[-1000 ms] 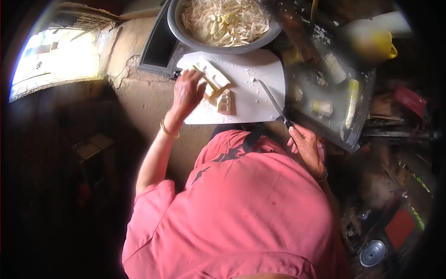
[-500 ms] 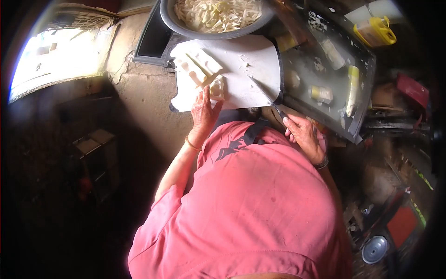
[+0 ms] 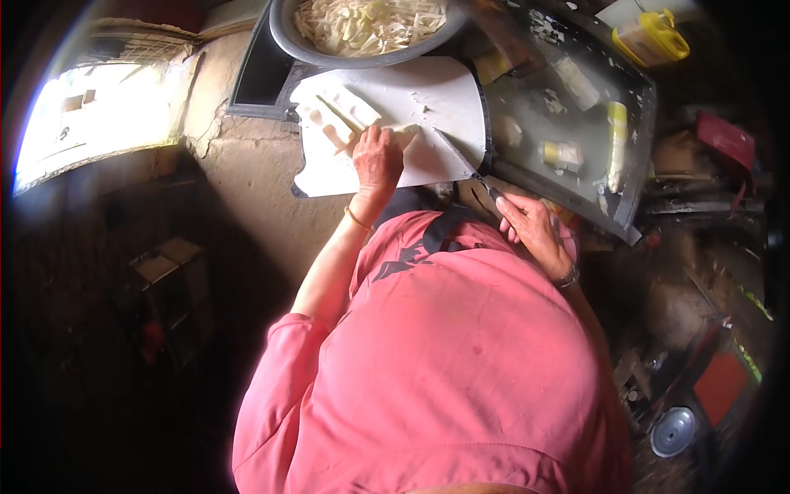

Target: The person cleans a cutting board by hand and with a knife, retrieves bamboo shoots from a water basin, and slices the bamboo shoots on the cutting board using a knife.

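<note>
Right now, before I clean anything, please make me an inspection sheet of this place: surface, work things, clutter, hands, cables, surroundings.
Surface: white board, with small crumbs.
Work things: long pale pieces with hollows on the board; grey bowl of pale strips beyond it.
Clutter: pale chunks and scraps on the dark-framed panel; yellow container past it.
Hands: right hand holds the knife, blade over the board; left hand at a small pale piece, grip unclear.
Cables: nothing seen.
Surroundings: cracked wall, bright opening; far left too dark to judge.
</note>
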The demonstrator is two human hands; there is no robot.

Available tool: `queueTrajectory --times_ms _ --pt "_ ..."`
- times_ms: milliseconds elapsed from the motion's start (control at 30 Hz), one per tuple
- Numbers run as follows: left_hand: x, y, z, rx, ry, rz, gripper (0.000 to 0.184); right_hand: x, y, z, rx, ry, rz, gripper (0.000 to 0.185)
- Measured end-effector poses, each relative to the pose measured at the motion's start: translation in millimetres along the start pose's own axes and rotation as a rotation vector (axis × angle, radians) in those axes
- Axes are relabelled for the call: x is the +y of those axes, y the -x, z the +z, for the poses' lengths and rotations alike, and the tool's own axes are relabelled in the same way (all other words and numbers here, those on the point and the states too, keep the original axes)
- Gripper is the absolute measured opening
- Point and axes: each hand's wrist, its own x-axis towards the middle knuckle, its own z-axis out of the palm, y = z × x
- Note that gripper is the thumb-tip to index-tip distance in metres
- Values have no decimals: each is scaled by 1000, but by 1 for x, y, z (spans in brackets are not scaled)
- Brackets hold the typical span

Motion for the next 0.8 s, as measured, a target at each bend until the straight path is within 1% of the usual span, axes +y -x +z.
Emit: queueTrajectory --times_ms 33,67,133,167,200,267,300,333,367,400,433,600,667,700,733,800 --pt "3 -6 2 4 -76 99 13 -2 1 0 -2 4 0 44" --pt "4 -12 2 2 -72 104 13 -3 1 -1 -4 7 0 43" --pt "8 -23 1 21 -135 320 16 -4 2 -1 3 2 7 43" --pt "4 -26 7 -15 -191 376 19 -4 3 -1 3 -1 13 42" --pt "0 -24 9 -17 -186 383 19 -4 5 -1 10 -6 16 42" --pt "-8 -22 12 -15 -135 500 23 -4 7 -2 14 -16 12 35" --pt "-9 -16 11 -14 -144 502 27 -1 7 -2 21 -21 16 35" --pt "-10 -10 11 -18 -139 508 27 3 7 -3 26 -26 26 38" --pt "-10 -2 10 -24 -111 505 27 7 8 -4 30 -30 37 43" --pt "-9 6 9 -30 -84 501 28 8 8 -6 34 -33 42 43" --pt "-8 14 9 -83 -51 478 30 8 9 -7 24 -13 48 42" --pt "-7 32 13 -89 56 395 31 -1 12 -9 43 60 60 41" --pt "-1 33 10 37 119 233 34 -6 12 -7 74 63 77 41" --pt "2 31 10 101 127 203 40 -8 12 -7 73 64 79 41" --pt "4 30 12 100 128 201 40 -11 12 -8 63 88 60 40" --pt "7 25 17 34 220 8 44 -14 11 -7 55 110 43 40"
